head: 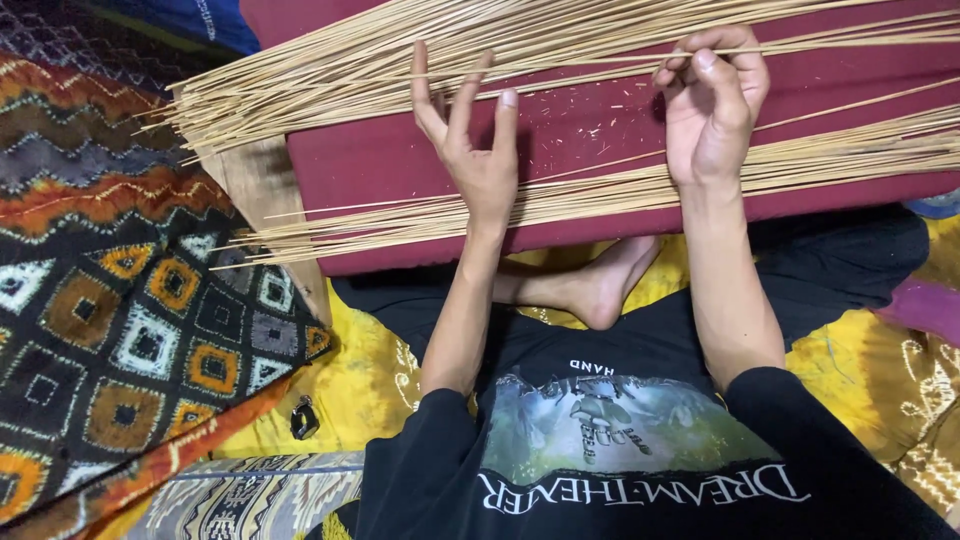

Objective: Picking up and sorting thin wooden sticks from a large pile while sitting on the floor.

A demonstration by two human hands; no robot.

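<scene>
Hands: two bare hands, both from the same person.
Left hand: the left hand (478, 150) is open wide. Its fingers point up and spread apart. It holds nothing. The fingertips touch the far pile of sticks.
Right hand: the right hand (712, 105) is curled. Its thumb and fingers pinch one thin stick (560, 72) that runs off to the left.
Sticks: two piles of thin, pale bamboo sticks, too many to count.
Far pile: the far pile (330, 75) lies across the top of the cushion and sticks out past its left edge.
Near pile: the near pile (560, 200) lies along the front edge, under both wrists.
Cushion: one dark red cushion (600, 125) sits over the person's lap. Tiny pale bits lie on it.
Foot: one bare foot (600, 285) peeks out under the cushion.
Cloths: one patterned cloth (120, 300) with squares is on the left. One yellow cloth (350, 370) is under the person.
Small thing: one small dark object (304, 418) lies on the yellow cloth. I cannot tell what it is.
</scene>
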